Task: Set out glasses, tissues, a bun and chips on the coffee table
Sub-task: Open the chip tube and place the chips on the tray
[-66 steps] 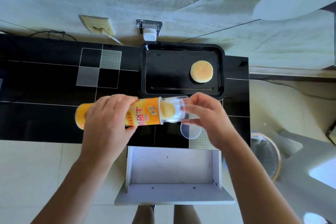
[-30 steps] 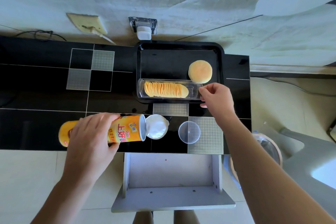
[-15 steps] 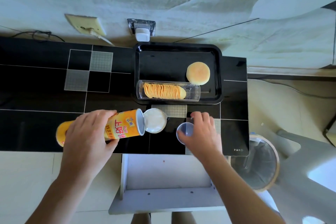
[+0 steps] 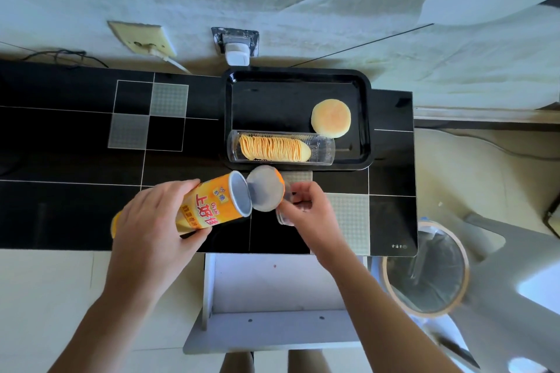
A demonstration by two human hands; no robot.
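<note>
Table [image 4: 75,136]: glossy black top with thin white grid lines and several grey patterned squares, set against the wall. Tray [image 4: 368,118]: black, rounded corners, resting flat on the table at its far right, long side parallel to the wall. On the tray (not directly on the table), a round bun [image 4: 331,118] and a clear sleeve [image 4: 281,148] of stacked chips lying on its side along the near rim. Small white markings sit at the table's near right corner. The left portion of the top carries nothing.
</note>
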